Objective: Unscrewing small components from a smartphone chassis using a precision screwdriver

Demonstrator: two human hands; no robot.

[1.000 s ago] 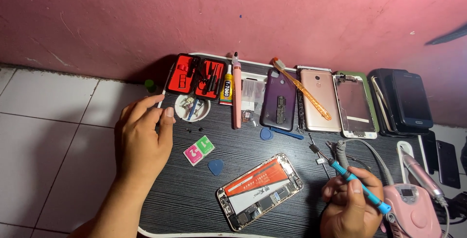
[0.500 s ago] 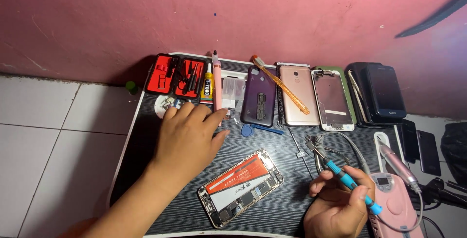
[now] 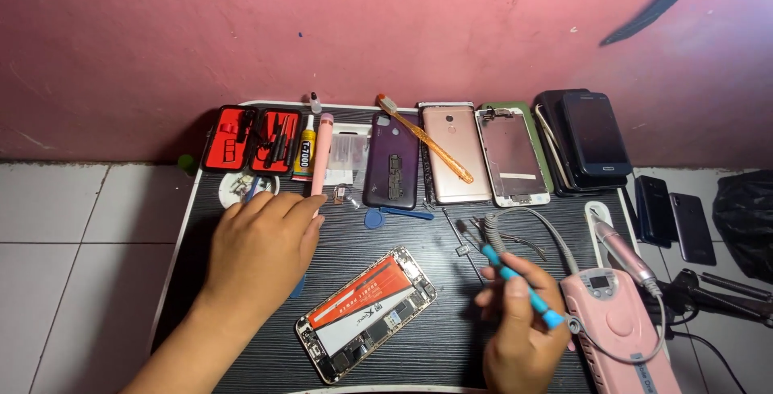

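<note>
blue screwdriver (image 3: 515, 281) in right hand (image 3: 523, 330), tip up-left

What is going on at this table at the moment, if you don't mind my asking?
A person sits at a dark table strewn with phone parts. An opened phone with its insides showing lies in the middle. The right hand holds a blue-handled tool above the table. The left hand lies flat, palm down, near a pink pen-shaped tool and a red tool case.
</note>
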